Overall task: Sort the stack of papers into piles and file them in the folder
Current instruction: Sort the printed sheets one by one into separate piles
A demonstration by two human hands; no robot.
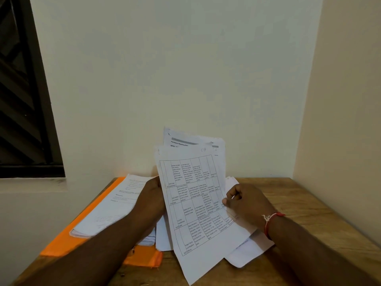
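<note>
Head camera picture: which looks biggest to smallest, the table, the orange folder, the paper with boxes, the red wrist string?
1. Table.
2. Paper with boxes and orange folder: cannot rank, paper is nearer, folder mostly covered.
3. Red wrist string.

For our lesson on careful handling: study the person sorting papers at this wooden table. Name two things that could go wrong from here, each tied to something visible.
1. The held sheets are fanned unevenly between the left hand and right hand, so one may slip out.
2. The pile on the orange folder lies along the left edge of the table and might get nudged off.
</note>
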